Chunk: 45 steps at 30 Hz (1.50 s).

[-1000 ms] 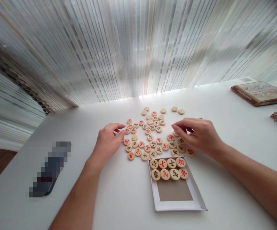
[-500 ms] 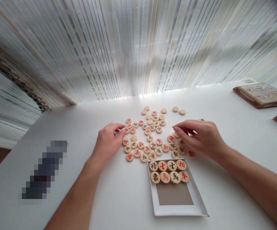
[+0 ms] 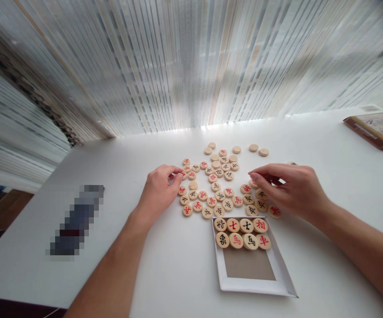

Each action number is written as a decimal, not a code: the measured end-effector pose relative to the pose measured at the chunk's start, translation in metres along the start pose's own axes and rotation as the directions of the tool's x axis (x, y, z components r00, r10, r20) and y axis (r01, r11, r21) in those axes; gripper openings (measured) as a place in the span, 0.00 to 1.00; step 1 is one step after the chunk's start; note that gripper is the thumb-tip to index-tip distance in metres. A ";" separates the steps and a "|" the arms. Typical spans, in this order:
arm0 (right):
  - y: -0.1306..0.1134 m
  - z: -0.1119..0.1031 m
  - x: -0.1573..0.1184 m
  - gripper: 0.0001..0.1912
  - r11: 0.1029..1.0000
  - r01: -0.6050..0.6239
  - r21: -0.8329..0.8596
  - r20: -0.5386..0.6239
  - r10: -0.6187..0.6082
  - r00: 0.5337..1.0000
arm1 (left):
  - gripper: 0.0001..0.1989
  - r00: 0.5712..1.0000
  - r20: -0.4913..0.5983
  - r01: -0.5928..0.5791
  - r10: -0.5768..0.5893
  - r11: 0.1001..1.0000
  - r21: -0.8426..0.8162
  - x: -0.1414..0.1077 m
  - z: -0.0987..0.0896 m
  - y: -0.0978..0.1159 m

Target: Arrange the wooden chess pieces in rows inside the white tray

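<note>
My left hand point(image 3: 161, 187) hovers at the left edge of a loose spread of round wooden Chinese chess pieces point(image 3: 211, 201). Its fingers are loosely bent, thumb and forefinger slightly apart, close by a red-marked piece point(image 3: 191, 175); I see nothing held. On the right side of the spread, my right hand point(image 3: 286, 185) hangs over several pieces with fingers half curled. It partly covers a red-marked piece under its thumb, and no piece shows in its grasp. Nearer me lies a shallow white box point(image 3: 249, 285) with two rows of pieces point(image 3: 236, 240) at its far end, characters up.
Some pieces point(image 3: 253, 148) lie blank side up toward the back. A brown-edged printed box point(image 3: 377, 132) sits at the far right. A blurred-out dark object point(image 3: 75, 221) lies on the white table point(image 3: 164, 278) at left. A striped curtain point(image 3: 191, 66) hangs along the back edge.
The camera view has shifted, so the table's contents appear farther right and slightly higher. My hands hold nearly the same pose over the pieces. The pieces in the box look unchanged.
</note>
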State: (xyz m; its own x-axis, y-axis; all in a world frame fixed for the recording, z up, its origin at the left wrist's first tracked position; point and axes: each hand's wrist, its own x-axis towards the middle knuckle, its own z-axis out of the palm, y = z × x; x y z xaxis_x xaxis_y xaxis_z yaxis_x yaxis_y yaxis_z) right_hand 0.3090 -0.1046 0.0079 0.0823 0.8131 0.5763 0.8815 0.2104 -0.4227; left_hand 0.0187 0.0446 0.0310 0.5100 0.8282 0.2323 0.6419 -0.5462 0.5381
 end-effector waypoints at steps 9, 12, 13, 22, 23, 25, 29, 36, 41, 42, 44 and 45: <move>0.000 0.000 -0.001 0.10 1.000 0.000 0.013 0.003 0.000 1.000 | 0.11 1.000 -0.028 -0.010 0.009 1.000 -0.009 -0.002 0.000 0.003; -0.001 0.000 -0.001 0.10 1.000 0.005 -0.002 0.000 -0.005 1.000 | 0.12 0.996 -0.091 -0.010 0.007 1.000 -0.024 -0.002 -0.002 0.006; -0.001 0.000 -0.001 0.10 1.000 0.009 -0.005 0.002 -0.009 1.000 | 0.12 0.994 -0.112 -0.011 0.007 0.999 -0.030 -0.002 -0.003 0.007; -0.017 -0.004 0.000 0.08 0.987 0.140 0.081 0.057 -0.145 0.988 | 0.09 0.974 -0.225 0.026 -0.032 0.999 -0.026 -0.001 -0.016 0.012; -0.018 -0.005 0.000 0.08 0.984 0.154 0.086 0.059 -0.160 0.985 | 0.09 0.971 -0.237 0.034 -0.037 0.999 -0.021 -0.001 -0.017 0.013; -0.020 -0.005 -0.001 0.09 0.981 0.171 0.088 0.057 -0.176 0.983 | 0.09 0.971 -0.236 0.029 -0.030 1.000 -0.006 -0.002 -0.017 0.015; -0.019 -0.006 -0.001 0.10 0.982 0.173 0.077 0.026 -0.176 0.984 | 0.09 0.979 -0.204 -0.012 0.010 1.000 -0.008 -0.005 -0.015 0.019; -0.020 -0.007 0.001 0.12 0.986 0.163 0.041 -0.023 -0.163 0.986 | 0.09 0.973 -0.229 -0.031 0.022 0.999 -0.033 -0.005 -0.013 0.020; -0.018 -0.006 0.000 0.06 0.994 0.106 0.011 -0.071 -0.105 0.992 | 0.08 0.981 -0.184 -0.075 0.069 0.997 -0.025 -0.007 -0.006 0.021; -0.017 -0.006 0.000 0.05 0.996 0.088 0.010 -0.088 -0.086 0.992 | 0.08 0.982 -0.178 -0.075 0.070 0.997 -0.021 -0.007 -0.005 0.021; -0.016 -0.005 -0.001 0.06 0.998 0.055 0.024 -0.118 -0.052 0.992 | 0.09 0.984 -0.166 -0.073 0.069 0.997 -0.014 -0.008 -0.005 0.021; -0.015 -0.005 -0.001 0.08 0.998 0.044 0.035 -0.127 -0.040 0.991 | 0.09 0.985 -0.160 -0.073 0.070 0.997 -0.011 -0.008 -0.005 0.021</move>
State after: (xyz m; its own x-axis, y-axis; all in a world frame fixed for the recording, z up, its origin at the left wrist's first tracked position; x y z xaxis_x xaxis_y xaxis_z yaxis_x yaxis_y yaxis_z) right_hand 0.2978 -0.1115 0.0173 0.1058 0.7284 0.6769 0.8672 0.2655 -0.4212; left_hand 0.0256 0.0270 0.0444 0.4555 0.7973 0.3961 0.5968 -0.6036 0.5287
